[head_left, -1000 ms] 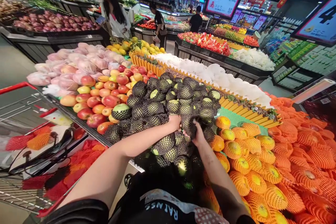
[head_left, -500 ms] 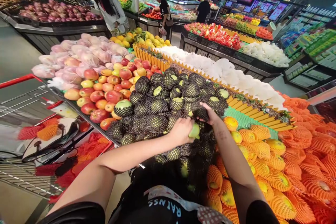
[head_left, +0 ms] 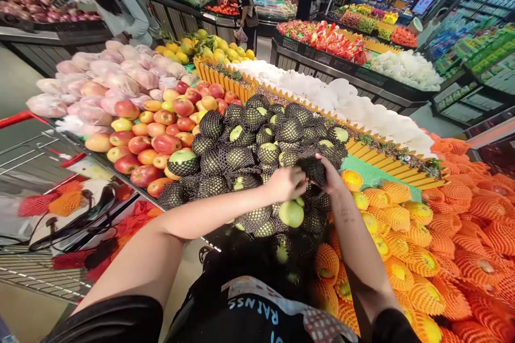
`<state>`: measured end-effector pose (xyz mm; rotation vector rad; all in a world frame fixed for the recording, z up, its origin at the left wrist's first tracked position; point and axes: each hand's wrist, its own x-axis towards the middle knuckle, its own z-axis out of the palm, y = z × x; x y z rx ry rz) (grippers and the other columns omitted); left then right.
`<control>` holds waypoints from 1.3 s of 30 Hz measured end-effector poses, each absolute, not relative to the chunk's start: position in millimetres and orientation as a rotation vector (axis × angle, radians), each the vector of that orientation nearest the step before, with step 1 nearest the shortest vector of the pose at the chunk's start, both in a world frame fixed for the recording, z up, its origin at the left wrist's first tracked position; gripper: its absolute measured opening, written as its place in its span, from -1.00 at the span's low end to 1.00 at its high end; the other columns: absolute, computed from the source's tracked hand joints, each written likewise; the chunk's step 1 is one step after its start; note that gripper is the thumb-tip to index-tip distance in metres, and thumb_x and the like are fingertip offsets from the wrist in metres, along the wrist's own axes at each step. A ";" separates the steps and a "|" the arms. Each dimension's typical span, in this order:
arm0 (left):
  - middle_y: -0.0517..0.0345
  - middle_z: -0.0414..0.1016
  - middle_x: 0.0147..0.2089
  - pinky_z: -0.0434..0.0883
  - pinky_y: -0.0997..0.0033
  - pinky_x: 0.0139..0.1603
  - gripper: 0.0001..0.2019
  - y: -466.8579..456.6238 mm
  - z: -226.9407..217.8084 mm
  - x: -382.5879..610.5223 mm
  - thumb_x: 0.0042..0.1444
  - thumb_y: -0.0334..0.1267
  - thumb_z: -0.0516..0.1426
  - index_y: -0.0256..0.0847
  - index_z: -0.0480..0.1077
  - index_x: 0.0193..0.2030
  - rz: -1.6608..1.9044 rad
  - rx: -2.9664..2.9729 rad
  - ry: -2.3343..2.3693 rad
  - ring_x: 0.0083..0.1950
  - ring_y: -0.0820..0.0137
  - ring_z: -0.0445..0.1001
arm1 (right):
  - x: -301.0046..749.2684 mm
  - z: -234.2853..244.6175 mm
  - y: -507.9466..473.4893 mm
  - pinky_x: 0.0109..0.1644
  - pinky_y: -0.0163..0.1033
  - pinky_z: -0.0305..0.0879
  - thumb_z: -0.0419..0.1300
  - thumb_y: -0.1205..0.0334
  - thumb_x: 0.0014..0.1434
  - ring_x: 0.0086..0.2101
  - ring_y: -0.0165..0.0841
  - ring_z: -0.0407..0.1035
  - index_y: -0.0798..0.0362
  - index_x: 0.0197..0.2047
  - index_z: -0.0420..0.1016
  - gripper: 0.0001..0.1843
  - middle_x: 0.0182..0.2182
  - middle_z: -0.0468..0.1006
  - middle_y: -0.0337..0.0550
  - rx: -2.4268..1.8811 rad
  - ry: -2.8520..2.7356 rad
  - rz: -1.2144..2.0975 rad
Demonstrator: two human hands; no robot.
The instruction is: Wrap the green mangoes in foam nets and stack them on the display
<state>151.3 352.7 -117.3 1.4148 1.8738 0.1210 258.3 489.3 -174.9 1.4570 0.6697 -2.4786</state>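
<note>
My right hand (head_left: 330, 176) is wrapped round a black foam net sleeve (head_left: 314, 170) above the pile. At the sleeve's left edge, my left hand (head_left: 286, 183) has its fingers curled and pinched against it; the exact grip is partly hidden. Just below, a bare, smooth green fruit (head_left: 291, 214) lies on the heap, out of both hands. All round it are green fruits in black foam nets (head_left: 237, 158), their pale green skin showing through.
Red and yellow apples (head_left: 166, 143) lie to the left, with bagged pink fruit (head_left: 129, 77) behind. Orange-netted fruit (head_left: 418, 262) fills the right side. A yellow slatted divider (head_left: 394, 163) runs behind the pile. A shopping cart (head_left: 36, 171) stands at left; a person (head_left: 129, 5) is beyond.
The green fruit has left my left hand and now lies on the pile. My left hand has moved up to the black net sleeve in my right hand. The view has shifted slightly.
</note>
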 end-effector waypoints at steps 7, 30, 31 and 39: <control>-0.08 0.48 0.05 0.39 0.27 -0.08 -0.68 380.6 -152.5 118.9 0.33 -0.19 0.06 -0.31 0.46 0.09 -0.069 1.742 1.718 0.05 0.17 0.45 | 296.0 -161.0 494.8 -0.65 -0.33 0.15 0.27 -0.24 -0.02 -0.54 -0.34 0.38 -0.01 -0.07 0.47 -0.43 -0.37 0.63 -0.15 1.587 0.633 -2.584; -0.33 0.30 0.30 0.47 0.06 0.06 -0.26 381.8 -161.4 122.3 0.01 -0.26 0.36 -0.21 0.26 0.34 -0.370 1.403 1.943 0.19 -0.13 0.44 | 334.6 -178.1 435.9 0.37 0.14 0.17 0.33 0.18 0.14 0.30 0.00 0.20 -0.09 0.52 0.05 -0.05 0.34 0.31 0.01 0.647 2.281 -1.405; -0.32 0.31 0.29 0.49 0.07 0.04 -0.24 379.0 -157.3 118.5 0.01 -0.16 0.37 -0.22 0.25 0.34 -0.340 1.387 1.960 0.18 -0.11 0.46 | 340.8 -178.9 438.8 0.40 0.14 0.13 0.32 0.13 0.17 0.34 -0.02 0.16 -0.08 0.53 0.02 -0.05 0.38 0.26 0.01 0.624 2.244 -1.507; -0.22 0.52 0.11 0.57 0.17 -0.14 -0.17 321.5 -84.0 132.8 0.00 0.28 0.23 -0.30 0.27 0.24 0.915 0.327 1.717 -0.04 0.15 0.57 | 363.5 -118.0 433.2 0.41 0.10 0.14 0.25 -0.02 0.28 0.28 -0.14 0.29 -0.06 0.25 0.47 -0.48 0.27 0.44 -0.01 1.254 2.203 -2.064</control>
